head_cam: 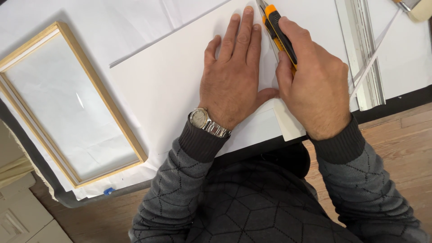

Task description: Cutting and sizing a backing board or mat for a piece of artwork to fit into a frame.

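Two hands, both mine, work near the 12 o'clock part of the view over a white mat board (180, 85) that lies flat on a paper-covered table (135, 22). My left hand (231, 78) is spread open, palm down, fingers pointing toward 12 o'clock, pressing the board still and gripping nothing; a silver wristwatch (204, 121) sits on that wrist. Just beside it, at 1 o'clock, my right hand (312, 85) is clenched around an orange and black utility knife (278, 31), its tip pointing toward 12 o'clock and resting at the board's surface along the edge of my left fingers. I cannot tell how far the blade is out. The board looks stiff, thin and light, with a smooth face that would likely slide unless pinned, so I judge the flat palm close to the cut line the right hold; its corners could dent easily. The knife seems light, and I judge it best taken around the body, well behind the blade. At 9 o'clock, well apart, lies a light wooden picture frame (114, 112) with a clear pane. At 2 o'clock a long metal straightedge (362, 54) rests with thin white offcut strips (375, 56) lying across it. Along the 6 o'clock edge are my grey patterned sleeves and a wooden floor (405, 144).
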